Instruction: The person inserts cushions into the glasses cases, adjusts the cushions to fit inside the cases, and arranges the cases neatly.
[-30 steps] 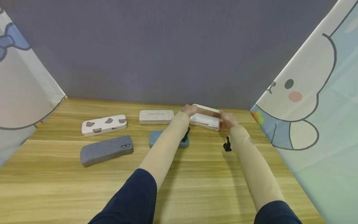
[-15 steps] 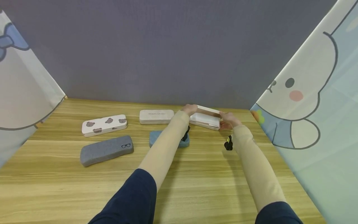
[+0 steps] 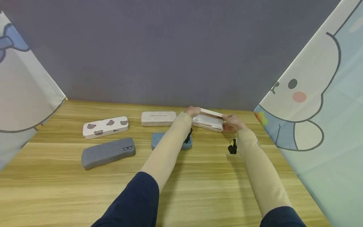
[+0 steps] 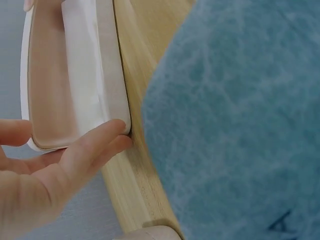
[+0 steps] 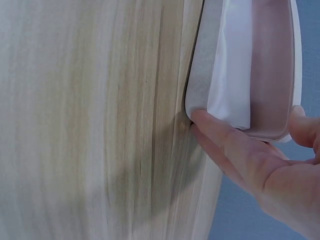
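A white glasses case (image 3: pixel 206 126) lies at the back of the table with its lid (image 3: pixel 212 112) partly raised. Folded white cloth (image 3: pixel 208 120) fills the base; anything beneath it is hidden. My left hand (image 3: pixel 192 111) holds the case's left end. In the left wrist view, its fingers (image 4: pixel 95 145) touch the base corner and the thumb is at the lid's rim. The opposite end is held by my right hand (image 3: pixel 232 122). Seen from the right wrist, the right thumb (image 5: pixel 302 127) touches the lid's edge while the fingers lie along the base corner.
Left of the white case are a closed pale case with lettering (image 3: pixel 158 118), a bear-print case (image 3: pixel 106 127) and a grey case with a glasses mark (image 3: pixel 108 153). My left forearm partly covers a blue case (image 3: pixel 157 138). A grey panel (image 3: pixel 158 56) stands behind the table.
The lid of the white glasses case has swung lower toward the base, so less of its brown lining shows. Both hands stay at the case's ends.
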Motion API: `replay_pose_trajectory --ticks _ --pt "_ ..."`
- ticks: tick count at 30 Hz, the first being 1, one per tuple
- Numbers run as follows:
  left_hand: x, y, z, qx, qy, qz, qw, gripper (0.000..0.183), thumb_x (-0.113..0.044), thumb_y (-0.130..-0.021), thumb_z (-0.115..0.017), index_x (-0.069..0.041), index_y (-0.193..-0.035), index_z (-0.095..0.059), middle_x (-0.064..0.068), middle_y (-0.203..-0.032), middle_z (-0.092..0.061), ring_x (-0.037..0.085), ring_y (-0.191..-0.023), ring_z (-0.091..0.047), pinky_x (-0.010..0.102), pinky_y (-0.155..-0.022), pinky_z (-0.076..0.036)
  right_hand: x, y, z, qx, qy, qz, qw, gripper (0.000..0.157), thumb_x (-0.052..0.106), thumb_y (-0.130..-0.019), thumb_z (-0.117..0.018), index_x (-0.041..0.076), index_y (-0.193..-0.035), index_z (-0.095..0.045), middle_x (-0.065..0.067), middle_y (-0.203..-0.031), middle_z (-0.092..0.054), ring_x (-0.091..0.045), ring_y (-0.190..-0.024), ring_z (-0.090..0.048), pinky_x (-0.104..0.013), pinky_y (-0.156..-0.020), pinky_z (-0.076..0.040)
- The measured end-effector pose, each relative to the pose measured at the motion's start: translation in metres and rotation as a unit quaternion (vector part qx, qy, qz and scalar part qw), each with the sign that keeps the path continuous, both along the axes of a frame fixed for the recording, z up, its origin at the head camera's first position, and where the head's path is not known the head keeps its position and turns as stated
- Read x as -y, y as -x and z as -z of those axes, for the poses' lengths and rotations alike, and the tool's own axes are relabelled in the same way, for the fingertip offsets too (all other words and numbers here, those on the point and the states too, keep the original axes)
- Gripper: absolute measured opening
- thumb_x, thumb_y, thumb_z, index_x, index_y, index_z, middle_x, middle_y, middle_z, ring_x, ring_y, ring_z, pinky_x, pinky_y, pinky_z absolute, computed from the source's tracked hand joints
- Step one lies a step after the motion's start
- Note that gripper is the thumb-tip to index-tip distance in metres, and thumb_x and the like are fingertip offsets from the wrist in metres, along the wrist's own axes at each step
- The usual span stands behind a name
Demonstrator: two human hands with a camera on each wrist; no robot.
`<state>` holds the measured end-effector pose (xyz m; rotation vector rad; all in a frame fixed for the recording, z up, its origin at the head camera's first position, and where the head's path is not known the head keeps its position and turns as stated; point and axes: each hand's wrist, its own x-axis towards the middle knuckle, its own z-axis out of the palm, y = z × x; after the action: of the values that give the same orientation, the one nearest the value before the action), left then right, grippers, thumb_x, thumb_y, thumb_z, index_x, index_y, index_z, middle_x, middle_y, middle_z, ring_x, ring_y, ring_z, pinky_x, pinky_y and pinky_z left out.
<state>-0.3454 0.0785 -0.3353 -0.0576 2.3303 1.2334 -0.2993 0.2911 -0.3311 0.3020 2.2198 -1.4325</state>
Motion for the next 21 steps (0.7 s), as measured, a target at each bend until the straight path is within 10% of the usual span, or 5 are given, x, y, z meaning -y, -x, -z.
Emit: replay_pose_trajectory --ticks 21 --pt "0.0029 0.0022 -0.0084 -0.013 0.068 0.094 0.9932 0.053 -0.024 -0.101 -0.016 -0.01 -0.152 -0.025 0.007 -0.161 -0.022 0.024 -0.147 -0.025 0.037 -0.118 -0.029 -0.0009 0.0025 0.0031 -0.008 0.023 0.014 1.0 0.066 0.027 -0.104 -0.034 -0.008 -0.15 -0.001 -0.037 -0.144 -0.031 -0.028 -0.108 -0.054 -0.035 -0.095 -0.052"
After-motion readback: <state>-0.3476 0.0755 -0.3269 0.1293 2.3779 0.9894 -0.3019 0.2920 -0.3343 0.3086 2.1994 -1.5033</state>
